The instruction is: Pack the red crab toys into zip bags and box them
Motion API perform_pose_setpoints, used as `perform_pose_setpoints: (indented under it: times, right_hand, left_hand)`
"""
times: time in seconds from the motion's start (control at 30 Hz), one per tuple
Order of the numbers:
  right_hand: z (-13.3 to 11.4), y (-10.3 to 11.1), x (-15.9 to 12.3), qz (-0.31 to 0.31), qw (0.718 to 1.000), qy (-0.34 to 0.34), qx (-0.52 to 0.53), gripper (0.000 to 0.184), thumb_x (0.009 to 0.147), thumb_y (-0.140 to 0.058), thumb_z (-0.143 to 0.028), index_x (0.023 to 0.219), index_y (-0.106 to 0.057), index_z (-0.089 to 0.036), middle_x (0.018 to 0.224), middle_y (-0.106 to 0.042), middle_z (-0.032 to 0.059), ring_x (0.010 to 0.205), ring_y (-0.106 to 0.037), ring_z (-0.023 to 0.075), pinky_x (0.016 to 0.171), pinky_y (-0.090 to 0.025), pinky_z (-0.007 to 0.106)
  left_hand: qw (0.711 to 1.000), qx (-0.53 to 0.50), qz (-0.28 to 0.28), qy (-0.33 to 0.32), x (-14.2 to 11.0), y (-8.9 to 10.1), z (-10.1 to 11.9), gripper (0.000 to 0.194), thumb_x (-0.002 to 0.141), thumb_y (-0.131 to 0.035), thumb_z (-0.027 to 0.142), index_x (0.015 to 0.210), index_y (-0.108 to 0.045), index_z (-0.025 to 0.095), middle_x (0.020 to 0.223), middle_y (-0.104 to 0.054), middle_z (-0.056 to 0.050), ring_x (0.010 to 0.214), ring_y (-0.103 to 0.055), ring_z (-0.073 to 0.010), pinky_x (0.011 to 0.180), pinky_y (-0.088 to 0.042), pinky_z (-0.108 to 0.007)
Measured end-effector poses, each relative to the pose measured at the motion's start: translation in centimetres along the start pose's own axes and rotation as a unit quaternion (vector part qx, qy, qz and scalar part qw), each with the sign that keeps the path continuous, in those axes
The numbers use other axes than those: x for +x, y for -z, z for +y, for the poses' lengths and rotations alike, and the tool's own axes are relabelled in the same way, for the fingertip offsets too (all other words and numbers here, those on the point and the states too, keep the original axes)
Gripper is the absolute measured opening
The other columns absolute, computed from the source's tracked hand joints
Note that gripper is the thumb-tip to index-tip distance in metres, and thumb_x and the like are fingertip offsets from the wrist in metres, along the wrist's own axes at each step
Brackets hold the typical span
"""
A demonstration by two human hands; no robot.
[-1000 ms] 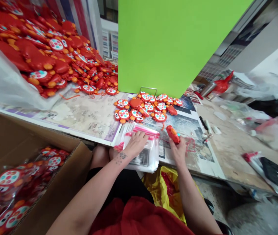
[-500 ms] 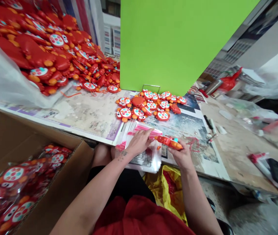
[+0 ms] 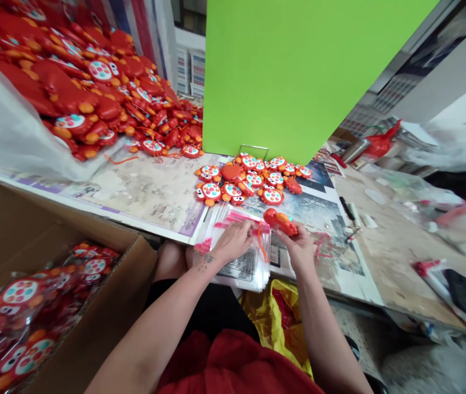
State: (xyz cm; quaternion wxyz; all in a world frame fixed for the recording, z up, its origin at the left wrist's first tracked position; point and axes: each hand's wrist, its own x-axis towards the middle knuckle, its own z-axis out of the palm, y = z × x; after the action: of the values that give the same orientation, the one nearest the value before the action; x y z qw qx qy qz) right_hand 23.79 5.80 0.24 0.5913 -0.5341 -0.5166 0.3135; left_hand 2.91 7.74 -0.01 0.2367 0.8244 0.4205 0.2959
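My right hand (image 3: pixel 296 247) grips a red crab toy (image 3: pixel 280 220) just above the table edge; its orange cord (image 3: pixel 262 246) hangs down. My left hand (image 3: pixel 233 241) rests with curled fingers on a stack of clear zip bags (image 3: pixel 243 268) with pink strips, pinching the top bag near the toy. A small group of several crab toys (image 3: pixel 249 179) lies just beyond the bags.
A big heap of red crab toys (image 3: pixel 93 93) fills the back left. A cardboard box (image 3: pixel 105 295) at my left holds bagged toys (image 3: pixel 19 317). A green board (image 3: pixel 298 71) stands behind. Pens (image 3: pixel 350 210) and plastic bags (image 3: pixel 454 230) lie at the right. A yellow bag (image 3: pixel 278 317) hangs below the table.
My right hand has brought the crab toy left toward the bag stack and lifted it slightly. My left hand's fingers have curled onto the top bag.
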Motion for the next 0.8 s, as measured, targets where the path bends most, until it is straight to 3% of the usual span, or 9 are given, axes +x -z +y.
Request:
perform_pose_setpoints:
  times: [0.1,0.17,0.4,0.53,0.63,0.8]
  right_hand:
    - [-0.1,-0.4,0.2,0.006,1.0,0.008,-0.02,0.04,0.069,-0.079,-0.037,0.102,-0.064,-0.02,0.095,-0.069,0.0034,0.087,-0.064,0.0204,0.086,-0.052,0.04]
    - [-0.3,-0.7,0.4,-0.002,1.0,0.016,-0.021,0.042,0.069,-0.079,-0.038,0.103,-0.063,-0.021,0.097,-0.069,0.0032,0.088,-0.064,0.0206,0.087,-0.051,0.04]
    - [-0.5,-1.0,1.2,-0.003,0.999,0.031,-0.006,0.044,0.07,-0.08,-0.039,0.106,-0.063,-0.021,0.1,-0.069,0.004,0.091,-0.065,0.0214,0.089,-0.051,0.04]
    - [-0.2,-1.1,1.5,-0.063,0.997,0.035,-0.014,0.048,0.074,-0.077,-0.041,0.115,-0.063,-0.021,0.111,-0.069,0.007,0.101,-0.064,0.0235,0.095,-0.049,0.042]
    - [0.0,-1.3,1.6,-0.093,0.995,0.022,-0.014,0.049,0.077,-0.075,-0.043,0.118,-0.061,-0.02,0.114,-0.068,0.0083,0.102,-0.064,0.0243,0.095,-0.049,0.044]
    - [0.1,-1.2,1.7,-0.049,0.999,0.014,-0.016,0.044,0.076,-0.076,-0.046,0.109,-0.06,-0.02,0.103,-0.069,0.0065,0.09,-0.065,0.022,0.086,-0.052,0.041]
  left_hand:
    - [0.994,0.079,-0.027,-0.067,-0.1,0.1,0.4,0.038,0.093,-0.046,0.015,0.129,-0.053,0.023,0.113,-0.064,-0.008,0.108,-0.058,-0.0231,0.095,-0.043,-0.038]
    - [0.99,0.112,-0.044,-0.078,-0.1,0.1,0.5,0.04,0.093,-0.045,0.014,0.13,-0.056,0.025,0.115,-0.064,-0.008,0.11,-0.055,-0.024,0.097,-0.04,-0.039]
    - [0.992,0.113,-0.033,-0.053,0.0,0.2,0.6,0.034,0.098,-0.043,0.029,0.127,-0.06,0.024,0.109,-0.065,-0.009,0.106,-0.054,-0.0252,0.096,-0.039,-0.04]
    - [0.993,0.114,-0.006,-0.031,0.1,0.0,0.4,0.032,0.098,-0.045,0.029,0.126,-0.056,0.018,0.117,-0.064,-0.01,0.11,-0.054,-0.0255,0.098,-0.037,-0.04]
    - [0.994,0.105,0.007,0.005,0.2,0.0,0.2,0.024,0.096,-0.049,0.03,0.113,-0.059,0.015,0.108,-0.066,-0.01,0.106,-0.056,-0.0255,0.094,-0.038,-0.039]
    - [0.994,0.107,0.014,-0.002,0.3,0.0,0.0,0.023,0.097,-0.048,0.032,0.111,-0.062,0.019,0.108,-0.067,-0.007,0.106,-0.056,-0.0238,0.095,-0.036,-0.039]
